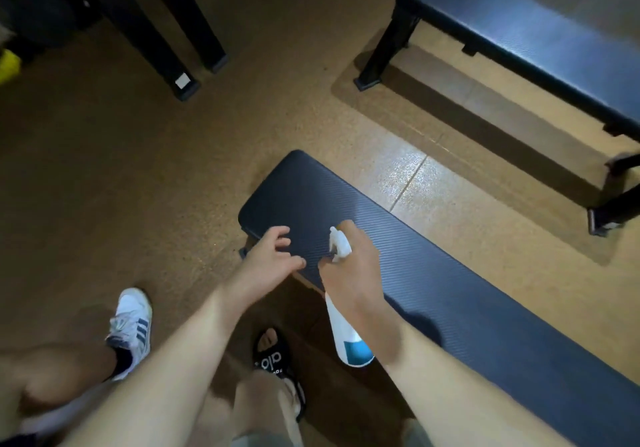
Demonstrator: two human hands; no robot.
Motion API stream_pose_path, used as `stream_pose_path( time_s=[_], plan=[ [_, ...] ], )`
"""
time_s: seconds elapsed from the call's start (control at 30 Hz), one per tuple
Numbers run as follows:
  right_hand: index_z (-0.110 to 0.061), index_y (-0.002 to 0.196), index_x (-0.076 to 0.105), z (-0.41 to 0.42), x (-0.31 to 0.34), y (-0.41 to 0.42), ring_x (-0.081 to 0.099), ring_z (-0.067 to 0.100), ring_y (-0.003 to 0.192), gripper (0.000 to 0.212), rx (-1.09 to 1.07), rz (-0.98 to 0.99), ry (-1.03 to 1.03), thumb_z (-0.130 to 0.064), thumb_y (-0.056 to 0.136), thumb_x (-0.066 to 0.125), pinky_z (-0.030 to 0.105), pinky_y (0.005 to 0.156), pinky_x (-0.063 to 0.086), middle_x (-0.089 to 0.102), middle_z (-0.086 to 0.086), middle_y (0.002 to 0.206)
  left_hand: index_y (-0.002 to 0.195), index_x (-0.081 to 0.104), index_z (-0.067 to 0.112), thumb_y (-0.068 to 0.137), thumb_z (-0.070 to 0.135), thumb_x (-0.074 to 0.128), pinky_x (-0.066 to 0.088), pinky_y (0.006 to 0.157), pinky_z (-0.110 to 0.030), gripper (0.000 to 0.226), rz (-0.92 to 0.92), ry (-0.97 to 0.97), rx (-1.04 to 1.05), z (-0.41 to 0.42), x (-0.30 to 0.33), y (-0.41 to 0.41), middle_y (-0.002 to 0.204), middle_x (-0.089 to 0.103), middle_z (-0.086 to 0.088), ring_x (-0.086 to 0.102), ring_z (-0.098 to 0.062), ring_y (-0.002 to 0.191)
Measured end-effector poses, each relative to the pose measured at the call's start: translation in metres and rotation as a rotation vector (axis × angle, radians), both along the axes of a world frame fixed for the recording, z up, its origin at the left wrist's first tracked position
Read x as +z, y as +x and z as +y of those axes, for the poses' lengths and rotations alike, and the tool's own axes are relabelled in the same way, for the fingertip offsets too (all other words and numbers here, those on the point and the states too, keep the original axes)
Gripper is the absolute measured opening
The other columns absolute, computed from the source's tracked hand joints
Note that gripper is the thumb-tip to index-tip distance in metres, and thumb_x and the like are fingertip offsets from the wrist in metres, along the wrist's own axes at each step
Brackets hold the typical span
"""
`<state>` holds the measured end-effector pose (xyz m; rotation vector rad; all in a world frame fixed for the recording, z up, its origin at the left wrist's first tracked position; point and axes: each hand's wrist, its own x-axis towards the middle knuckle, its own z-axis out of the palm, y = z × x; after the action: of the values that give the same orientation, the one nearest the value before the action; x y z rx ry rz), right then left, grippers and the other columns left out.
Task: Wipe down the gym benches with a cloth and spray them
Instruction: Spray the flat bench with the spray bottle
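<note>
Presently the spray bottle (341, 311) is gripped by the right hand (349, 266), nozzle toward eleven o'clock along the counter (450, 273), whose long axis runs to five o'clock, while the left hand (273, 256) is held loosely spread and empty at nine o'clock of it.

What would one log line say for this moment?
right hand: grips spray bottle, nozzle over near bench | left hand: open, empty | cloth: not seen

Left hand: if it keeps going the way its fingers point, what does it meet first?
Probably the near bench's dark pad: the left hand already hovers at its end, though height is unclear.
</note>
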<state>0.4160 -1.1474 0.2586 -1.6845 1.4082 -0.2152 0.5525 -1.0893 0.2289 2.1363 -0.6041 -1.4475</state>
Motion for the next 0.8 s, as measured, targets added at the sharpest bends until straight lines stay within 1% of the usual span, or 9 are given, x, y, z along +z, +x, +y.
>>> stream_pose_path(
  time_s=[0.07,0.13,0.23,0.33,0.4,0.5,0.6,0.73,0.8],
  plan=[
    [-0.030,0.084,0.039,-0.014,0.031,0.012,0.049,0.012,0.074,0.036,-0.048,-0.062,0.006,-0.003,0.088,0.063,0.021,0.061,0.039,0.047,-0.001,0.088,0.151,0.039,0.028,0.087,0.009,0.074,0.045,0.096,-0.026,0.075,0.028,-0.035,-0.120,-0.013,0.032,0.012,0.149,0.047,0.004,0.050,-0.015,0.132],
    [-0.031,0.079,0.038,-0.029,0.059,0.023,0.047,0.015,0.071,0.037,-0.112,-0.140,0.016,-0.003,0.086,0.061,0.024,0.061,0.040,0.048,0.001,0.085,0.147,0.042,0.034,0.080,0.007,0.077,0.046,0.104,-0.030,0.080,0.070,-0.058,-0.260,-0.026,0.069,0.020,0.145,0.049,0.011,0.048,-0.011,0.136],
    [-0.028,0.080,0.043,-0.055,0.100,0.040,0.048,0.014,0.068,0.033,-0.245,-0.244,0.047,0.000,0.084,0.061,0.027,0.061,0.043,0.050,0.001,0.081,0.138,0.048,0.044,0.066,0.026,0.080,0.040,0.116,-0.046,0.081,0.134,-0.100,-0.423,-0.051,0.115,0.030,0.136,0.058,0.023,0.051,-0.002,0.132],
    [-0.019,0.087,0.050,-0.085,0.135,0.055,0.054,0.015,0.072,0.021,-0.358,-0.241,0.011,-0.002,0.085,0.063,0.027,0.063,0.047,0.054,0.001,0.082,0.142,0.045,0.049,0.068,0.031,0.085,0.043,0.114,-0.041,0.085,0.173,-0.105,-0.512,-0.084,0.150,0.032,0.132,0.063,0.023,0.055,0.001,0.129],
    [-0.017,0.090,0.050,-0.106,0.154,0.063,0.054,0.012,0.075,0.019,-0.384,-0.262,0.005,-0.006,0.086,0.065,0.023,0.063,0.044,0.055,0.001,0.086,0.137,0.044,0.056,0.066,0.040,0.087,0.047,0.110,-0.035,0.085,0.113,-0.109,-0.523,-0.109,0.174,0.027,0.130,0.063,0.023,0.057,0.001,0.125],
    [-0.020,0.092,0.050,-0.143,0.178,0.072,0.055,0.015,0.081,0.020,-0.405,-0.315,-0.002,-0.008,0.086,0.066,0.023,0.065,0.041,0.057,0.003,0.093,0.135,0.054,0.034,0.077,0.036,0.081,0.051,0.105,-0.034,0.064,-0.058,-0.119,-0.532,-0.152,0.208,0.026,0.120,0.065,0.014,0.061,-0.006,0.117],
    [-0.024,0.091,0.050,-0.175,0.200,0.087,0.055,0.011,0.082,0.023,-0.411,-0.339,-0.038,-0.009,0.086,0.068,0.019,0.065,0.038,0.057,0.002,0.094,0.129,0.059,0.019,0.072,0.041,0.071,0.056,0.093,-0.029,0.062,-0.064,-0.150,-0.564,-0.189,0.233,0.038,0.112,0.068,0.005,0.066,-0.008,0.106],
    [-0.026,0.090,0.049,-0.222,0.220,0.120,0.052,0.004,0.082,0.024,-0.425,-0.368,-0.101,-0.013,0.087,0.070,0.009,0.065,0.037,0.055,0.000,0.097,0.105,0.054,0.016,0.093,0.013,0.067,0.045,0.061,-0.008,0.017,-0.032,-0.162,-0.576,-0.241,0.252,0.070,0.085,0.060,0.009,0.063,0.003,0.073],
    [-0.027,0.089,0.048,-0.246,0.226,0.144,0.051,0.004,0.080,0.027,-0.423,-0.385,-0.126,-0.014,0.088,0.071,0.007,0.066,0.038,0.054,0.000,0.095,0.096,0.053,0.023,0.096,0.010,0.063,0.042,0.057,-0.008,0.016,-0.050,-0.170,-0.628,-0.267,0.260,0.097,0.080,0.058,0.011,0.059,-0.004,0.072]
  ],
)
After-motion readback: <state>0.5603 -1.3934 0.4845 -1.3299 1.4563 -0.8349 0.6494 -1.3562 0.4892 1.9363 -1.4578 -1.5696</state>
